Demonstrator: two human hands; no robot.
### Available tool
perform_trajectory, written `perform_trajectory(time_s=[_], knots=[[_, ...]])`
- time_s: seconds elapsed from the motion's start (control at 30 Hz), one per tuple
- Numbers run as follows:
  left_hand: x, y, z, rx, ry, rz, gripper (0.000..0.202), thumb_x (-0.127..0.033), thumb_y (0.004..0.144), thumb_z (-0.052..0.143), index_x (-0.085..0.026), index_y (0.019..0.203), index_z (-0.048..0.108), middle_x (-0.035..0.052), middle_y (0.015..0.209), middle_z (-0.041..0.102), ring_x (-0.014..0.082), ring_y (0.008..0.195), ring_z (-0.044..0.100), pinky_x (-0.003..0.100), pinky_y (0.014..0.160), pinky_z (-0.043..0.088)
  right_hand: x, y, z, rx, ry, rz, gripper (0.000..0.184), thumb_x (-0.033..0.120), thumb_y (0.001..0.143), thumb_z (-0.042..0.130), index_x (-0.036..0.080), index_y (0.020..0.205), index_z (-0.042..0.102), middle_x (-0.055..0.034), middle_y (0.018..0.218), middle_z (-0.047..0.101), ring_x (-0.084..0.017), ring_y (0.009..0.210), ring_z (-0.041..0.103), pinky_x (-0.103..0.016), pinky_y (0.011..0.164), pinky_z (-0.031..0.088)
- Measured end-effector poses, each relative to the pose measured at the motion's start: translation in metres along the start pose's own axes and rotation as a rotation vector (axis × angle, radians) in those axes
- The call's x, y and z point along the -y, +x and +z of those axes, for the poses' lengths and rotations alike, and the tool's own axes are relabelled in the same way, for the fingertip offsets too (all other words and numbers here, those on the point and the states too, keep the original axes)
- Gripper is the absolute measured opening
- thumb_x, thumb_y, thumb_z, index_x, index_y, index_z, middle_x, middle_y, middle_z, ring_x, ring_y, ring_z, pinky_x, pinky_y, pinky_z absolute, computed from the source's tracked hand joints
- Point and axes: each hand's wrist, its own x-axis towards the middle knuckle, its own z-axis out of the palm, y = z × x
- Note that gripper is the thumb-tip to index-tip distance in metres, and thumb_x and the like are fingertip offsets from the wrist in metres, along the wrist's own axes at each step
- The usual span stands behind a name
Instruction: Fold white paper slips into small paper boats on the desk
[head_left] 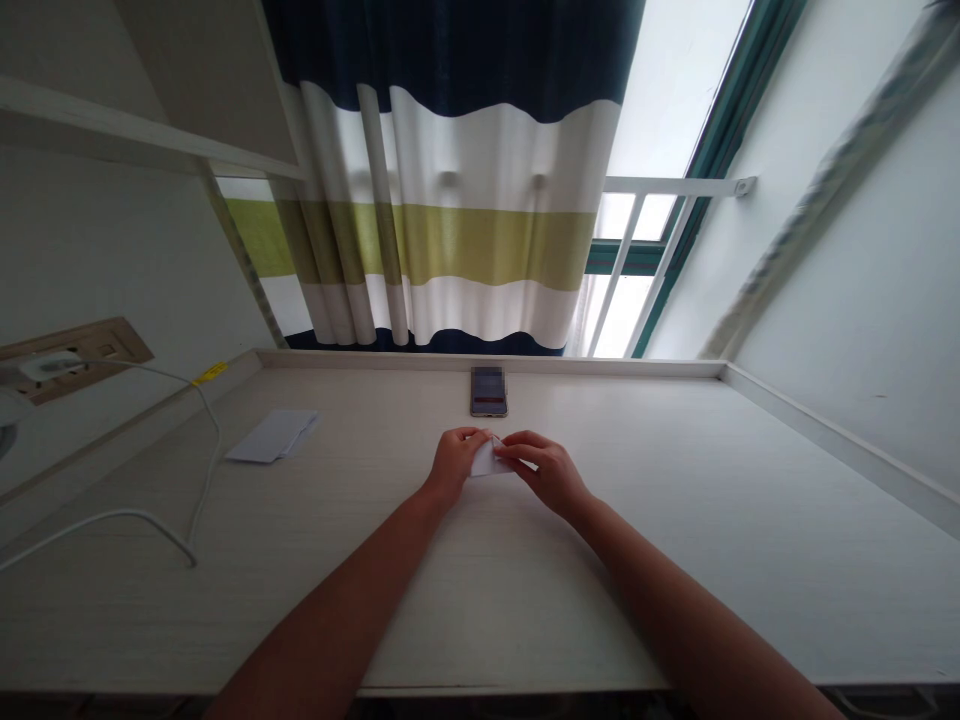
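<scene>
Both my hands meet at the middle of a pale wooden desk (675, 560). Between them lies a small folded piece of white paper (487, 462). My left hand (454, 462) curls its fingers over the paper's left side. My right hand (546, 470) pinches the paper's right edge with fingers pressed together. Most of the paper is hidden under the fingers.
A phone (488, 391) lies flat just beyond the hands, near the desk's back edge. A few white paper sheets (273, 436) rest at the left. A white cable (196, 470) loops from a wall socket (67, 358) across the left side. A striped curtain (465, 220) hangs behind.
</scene>
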Motion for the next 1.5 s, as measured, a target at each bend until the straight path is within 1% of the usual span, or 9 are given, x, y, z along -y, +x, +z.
perform_trajectory(time_s=[0.27, 0.37, 0.57, 0.7, 0.87, 1.0, 1.1, 1.27, 1.5], knots=[[0.002, 0.002, -0.001, 0.006, 0.005, 0.002, 0.027, -0.036, 0.061, 0.057, -0.011, 0.067, 0.064, 0.002, 0.056, 0.06, 0.0129, 0.053, 0.052, 0.023, 0.049, 0.039, 0.001, 0.001, 0.0, 0.022, 0.031, 0.027, 0.021, 0.029, 0.078, 0.049, 0.025, 0.093, 0.064, -0.0063, 0.093, 0.061, -0.017, 0.08, 0.059, -0.031, 0.073, 0.048], [0.002, 0.003, -0.002, 0.05, -0.056, 0.009, 0.026, -0.036, 0.063, 0.058, -0.011, 0.069, 0.064, 0.0032, 0.059, 0.061, 0.0133, 0.056, 0.054, 0.024, 0.053, 0.041, 0.003, 0.002, 0.0, 0.021, 0.085, 0.067, 0.023, 0.03, 0.076, 0.051, 0.023, 0.095, 0.064, -0.0072, 0.095, 0.06, -0.016, 0.078, 0.058, -0.03, 0.069, 0.05], [0.0, 0.0, 0.0, 0.214, -0.153, -0.036, 0.036, -0.027, 0.057, 0.066, -0.012, 0.09, 0.062, 0.0053, 0.077, 0.064, 0.0157, 0.071, 0.058, 0.027, 0.065, 0.045, -0.003, 0.003, 0.001, -0.079, 0.285, 0.203, 0.022, 0.03, 0.076, 0.05, 0.022, 0.09, 0.065, -0.0062, 0.09, 0.059, -0.015, 0.077, 0.058, -0.027, 0.063, 0.052], [-0.001, -0.001, 0.001, 0.183, -0.084, 0.016, 0.035, -0.019, 0.056, 0.066, -0.013, 0.09, 0.062, 0.0047, 0.08, 0.064, 0.0159, 0.074, 0.057, 0.028, 0.069, 0.044, -0.005, 0.003, 0.003, -0.105, 0.376, 0.26, 0.021, 0.032, 0.072, 0.055, 0.021, 0.087, 0.065, -0.0055, 0.089, 0.059, -0.014, 0.072, 0.057, -0.028, 0.063, 0.052], [-0.003, -0.003, 0.002, 0.136, 0.085, 0.097, 0.032, -0.016, 0.058, 0.062, -0.014, 0.09, 0.061, 0.0045, 0.081, 0.063, 0.0154, 0.071, 0.057, 0.026, 0.064, 0.045, -0.002, 0.006, 0.005, -0.131, 0.542, 0.473, 0.03, 0.035, 0.066, 0.06, 0.019, 0.091, 0.059, -0.0019, 0.075, 0.059, -0.011, 0.061, 0.055, -0.026, 0.055, 0.048], [-0.004, -0.006, 0.004, 0.176, 0.156, 0.162, 0.039, -0.013, 0.058, 0.06, -0.016, 0.096, 0.057, 0.0042, 0.084, 0.062, 0.0139, 0.07, 0.057, 0.025, 0.064, 0.045, -0.001, 0.008, 0.003, -0.158, 0.656, 0.651, 0.024, 0.036, 0.062, 0.062, 0.015, 0.073, 0.061, -0.0014, 0.065, 0.06, -0.012, 0.058, 0.054, -0.026, 0.054, 0.046], [-0.003, -0.006, 0.005, 0.184, 0.178, 0.15, 0.033, -0.014, 0.059, 0.061, -0.013, 0.091, 0.058, 0.0044, 0.08, 0.062, 0.0141, 0.069, 0.057, 0.025, 0.063, 0.046, -0.002, 0.009, 0.002, -0.181, 0.707, 0.69, 0.023, 0.036, 0.059, 0.065, 0.014, 0.066, 0.061, 0.0, 0.059, 0.059, -0.011, 0.055, 0.052, -0.026, 0.055, 0.044], [0.001, -0.004, 0.005, 0.284, 0.123, 0.033, 0.026, -0.027, 0.064, 0.061, -0.009, 0.082, 0.062, 0.0082, 0.076, 0.063, 0.0162, 0.066, 0.059, 0.03, 0.059, 0.05, -0.001, 0.01, 0.0, -0.204, 0.727, 0.703, 0.024, 0.036, 0.057, 0.066, 0.014, 0.064, 0.06, 0.0005, 0.057, 0.058, -0.011, 0.054, 0.051, -0.026, 0.056, 0.042], [0.002, -0.004, 0.006, 0.238, 0.139, 0.025, 0.024, -0.028, 0.06, 0.066, -0.008, 0.074, 0.063, 0.0073, 0.069, 0.064, 0.0152, 0.059, 0.059, 0.028, 0.055, 0.051, 0.001, 0.01, 0.001, -0.218, 0.698, 0.719, 0.026, 0.037, 0.056, 0.067, 0.014, 0.063, 0.059, 0.0, 0.058, 0.058, -0.011, 0.056, 0.051, -0.026, 0.057, 0.041]])
